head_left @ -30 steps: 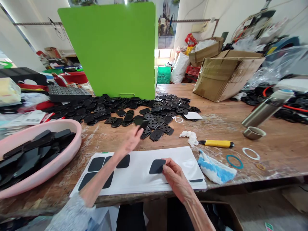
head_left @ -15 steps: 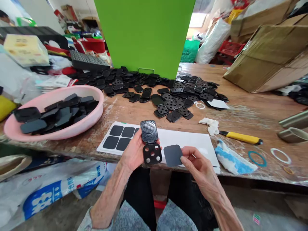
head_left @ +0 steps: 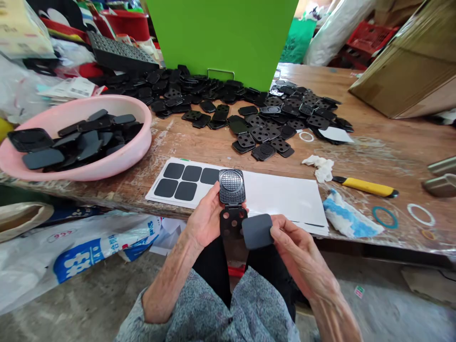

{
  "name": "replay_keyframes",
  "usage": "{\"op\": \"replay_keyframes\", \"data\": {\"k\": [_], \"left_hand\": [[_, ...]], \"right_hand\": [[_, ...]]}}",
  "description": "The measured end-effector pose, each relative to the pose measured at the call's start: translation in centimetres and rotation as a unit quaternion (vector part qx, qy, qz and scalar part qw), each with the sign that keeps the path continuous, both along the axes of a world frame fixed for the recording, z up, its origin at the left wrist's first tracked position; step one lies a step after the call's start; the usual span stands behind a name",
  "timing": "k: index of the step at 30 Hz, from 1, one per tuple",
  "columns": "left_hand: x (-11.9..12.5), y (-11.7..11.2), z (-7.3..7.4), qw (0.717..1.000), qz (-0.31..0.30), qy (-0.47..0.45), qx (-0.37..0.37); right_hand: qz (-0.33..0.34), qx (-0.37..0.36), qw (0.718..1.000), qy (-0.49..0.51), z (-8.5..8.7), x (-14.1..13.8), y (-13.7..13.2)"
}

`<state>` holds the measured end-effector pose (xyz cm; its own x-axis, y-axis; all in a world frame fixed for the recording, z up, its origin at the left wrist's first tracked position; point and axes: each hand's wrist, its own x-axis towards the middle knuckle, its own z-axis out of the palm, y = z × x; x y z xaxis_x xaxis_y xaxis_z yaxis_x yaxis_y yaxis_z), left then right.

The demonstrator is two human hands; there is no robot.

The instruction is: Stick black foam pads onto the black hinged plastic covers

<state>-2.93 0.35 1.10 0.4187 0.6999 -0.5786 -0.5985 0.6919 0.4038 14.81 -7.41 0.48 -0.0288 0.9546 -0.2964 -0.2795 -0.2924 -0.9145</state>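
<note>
My left hand (head_left: 204, 216) holds a hinged black plastic piece (head_left: 232, 187), unfolded, with a ribbed round face on its upper half and holes through its lower half. Between thumb and fingers, my right hand (head_left: 290, 235) pinches a dark grey rounded-square pad (head_left: 257, 231) by its right edge. The pad overlaps the right side of the holed half; whether they touch I cannot tell. Behind my hands lies a white backing sheet (head_left: 285, 194), with several dark rounded-square pads (head_left: 191, 174) on its left part.
A pink basin (head_left: 142, 142) of dark pieces stands at left. Many black plastic pieces (head_left: 263, 128) are heaped before a green panel (head_left: 224, 38). At right lie crumpled tissue (head_left: 319, 167), a yellow-handled cutter (head_left: 366, 186), a blue-white cloth (head_left: 351, 216) and rings (head_left: 384, 217).
My right hand has brought the pad leftward against the view of the holed half, partly covering it, and tilted it. The camera view has dipped downward.
</note>
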Motion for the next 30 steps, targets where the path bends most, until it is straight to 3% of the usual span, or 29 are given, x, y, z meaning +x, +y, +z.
{"op": "replay_keyframes", "data": {"k": [5,13,30], "left_hand": [[0.6,-0.3,-0.4,1.0,0.008,0.016,0.007],[1.4,-0.5,0.3,1.0,0.023,0.005,-0.003],[1.5,-0.5,-0.5,1.0,0.023,0.003,0.008]], "right_hand": [[-0.025,0.002,1.0,-0.002,-0.7,-1.2,-0.2],[-0.032,-0.009,0.999,-0.003,-1.2,-2.7,-0.3],[-0.055,-0.011,0.998,0.011,-1.7,-3.5,-0.1]]}}
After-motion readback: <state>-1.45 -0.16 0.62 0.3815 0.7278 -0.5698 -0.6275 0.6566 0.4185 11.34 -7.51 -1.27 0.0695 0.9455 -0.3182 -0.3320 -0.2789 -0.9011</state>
